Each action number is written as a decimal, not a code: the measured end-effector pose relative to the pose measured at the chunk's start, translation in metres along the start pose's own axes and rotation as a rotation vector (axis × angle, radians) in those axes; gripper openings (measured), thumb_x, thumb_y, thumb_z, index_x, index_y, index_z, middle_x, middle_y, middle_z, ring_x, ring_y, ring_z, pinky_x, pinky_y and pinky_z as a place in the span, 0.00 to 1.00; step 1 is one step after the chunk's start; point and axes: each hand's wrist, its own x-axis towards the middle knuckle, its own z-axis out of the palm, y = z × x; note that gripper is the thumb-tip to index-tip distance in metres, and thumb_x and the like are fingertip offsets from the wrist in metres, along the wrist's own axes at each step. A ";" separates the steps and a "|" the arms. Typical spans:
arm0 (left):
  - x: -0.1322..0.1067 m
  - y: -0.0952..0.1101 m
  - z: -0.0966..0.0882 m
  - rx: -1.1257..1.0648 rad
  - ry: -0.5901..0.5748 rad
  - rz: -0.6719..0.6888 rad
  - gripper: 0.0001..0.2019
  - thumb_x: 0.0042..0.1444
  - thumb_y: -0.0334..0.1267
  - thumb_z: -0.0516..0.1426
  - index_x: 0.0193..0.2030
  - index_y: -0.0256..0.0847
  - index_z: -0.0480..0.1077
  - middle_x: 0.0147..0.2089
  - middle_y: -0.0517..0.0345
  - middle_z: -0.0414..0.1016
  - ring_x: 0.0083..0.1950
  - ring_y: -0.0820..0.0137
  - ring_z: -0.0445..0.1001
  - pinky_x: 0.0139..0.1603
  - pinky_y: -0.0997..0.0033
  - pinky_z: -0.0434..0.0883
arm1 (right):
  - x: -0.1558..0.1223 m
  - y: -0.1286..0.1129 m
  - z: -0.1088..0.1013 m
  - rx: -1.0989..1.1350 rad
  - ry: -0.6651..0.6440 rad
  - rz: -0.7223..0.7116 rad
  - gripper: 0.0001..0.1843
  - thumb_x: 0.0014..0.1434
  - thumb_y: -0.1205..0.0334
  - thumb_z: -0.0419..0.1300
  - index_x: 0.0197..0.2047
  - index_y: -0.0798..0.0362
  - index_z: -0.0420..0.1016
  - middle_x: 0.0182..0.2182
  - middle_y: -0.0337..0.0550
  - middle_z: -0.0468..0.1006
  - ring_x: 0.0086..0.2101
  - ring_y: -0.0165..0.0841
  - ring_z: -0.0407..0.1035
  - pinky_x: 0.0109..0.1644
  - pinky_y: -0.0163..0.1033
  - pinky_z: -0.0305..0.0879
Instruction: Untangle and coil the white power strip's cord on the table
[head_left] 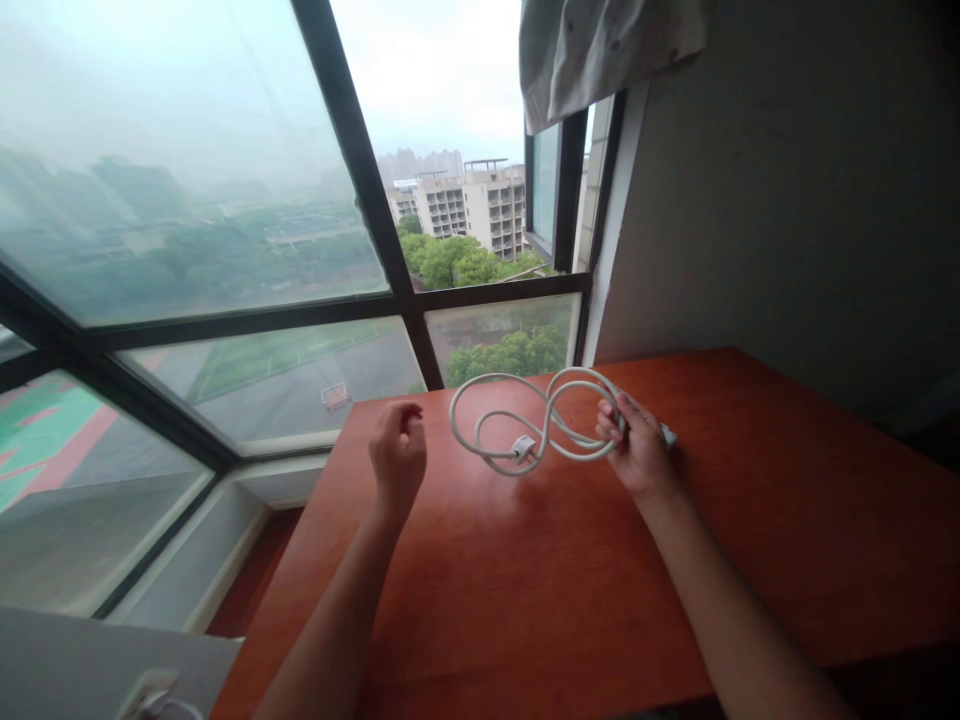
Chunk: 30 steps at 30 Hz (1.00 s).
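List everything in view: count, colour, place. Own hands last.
Table: 1, reddish, centre and right
Cable: 1, white, looped over table
Plug: 1, white, at the cable's left loop
Partly hidden object: 1, whitish, right of cable
Window frame: 1, dark, left and centre
Curtain: 1, greyish, top, right of centre
Right wall: 1, dark grey, far right
Floor strip: 1, reddish, left of table
Buildings: several, pale, outside
Trees: several, green, outside
Sports court: 1, green, red, outside left
Unclear object: 1, white, bottom left
Left hand: 1, curled, left of cable
Right hand: 1, holding the cable
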 end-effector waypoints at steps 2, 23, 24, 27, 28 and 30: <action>-0.006 -0.018 0.005 -0.129 -0.196 -0.152 0.06 0.54 0.30 0.54 0.38 0.36 0.71 0.37 0.51 0.75 0.40 0.63 0.73 0.42 0.64 0.70 | 0.002 0.000 -0.003 0.030 -0.002 0.006 0.12 0.52 0.57 0.68 0.29 0.54 0.70 0.27 0.34 0.68 0.18 0.18 0.53 0.18 0.24 0.54; -0.028 0.033 0.036 -0.801 -0.656 -0.225 0.15 0.56 0.48 0.61 0.35 0.35 0.74 0.33 0.53 0.76 0.36 0.67 0.73 0.42 0.68 0.70 | -0.002 0.005 0.001 -0.058 -0.010 0.088 0.13 0.51 0.57 0.69 0.32 0.54 0.70 0.26 0.34 0.70 0.18 0.18 0.52 0.17 0.24 0.53; -0.027 0.033 0.033 -0.745 -0.671 -0.191 0.15 0.56 0.48 0.61 0.34 0.35 0.73 0.32 0.54 0.75 0.35 0.68 0.72 0.41 0.69 0.69 | -0.002 0.005 0.000 -0.082 -0.005 0.082 0.13 0.51 0.56 0.69 0.33 0.53 0.71 0.26 0.34 0.71 0.18 0.19 0.52 0.16 0.24 0.52; -0.026 0.026 0.026 -0.605 -0.707 -0.103 0.17 0.58 0.50 0.58 0.32 0.35 0.71 0.32 0.54 0.73 0.34 0.69 0.70 0.39 0.70 0.68 | -0.001 0.005 -0.002 -0.145 0.016 0.060 0.14 0.51 0.55 0.69 0.35 0.53 0.72 0.25 0.35 0.72 0.17 0.19 0.53 0.16 0.24 0.50; -0.027 0.023 0.024 -0.571 -0.697 -0.101 0.17 0.59 0.50 0.57 0.31 0.36 0.70 0.31 0.55 0.72 0.33 0.70 0.69 0.38 0.71 0.68 | -0.001 0.005 -0.002 -0.158 0.018 0.054 0.14 0.51 0.55 0.69 0.34 0.53 0.72 0.25 0.35 0.72 0.17 0.19 0.53 0.15 0.25 0.50; -0.028 0.016 0.022 -0.488 -0.632 -0.114 0.18 0.60 0.51 0.55 0.29 0.37 0.68 0.27 0.58 0.68 0.28 0.72 0.66 0.33 0.73 0.65 | 0.000 0.005 -0.003 -0.172 0.019 0.046 0.13 0.50 0.55 0.69 0.33 0.53 0.72 0.25 0.35 0.72 0.17 0.19 0.53 0.15 0.25 0.49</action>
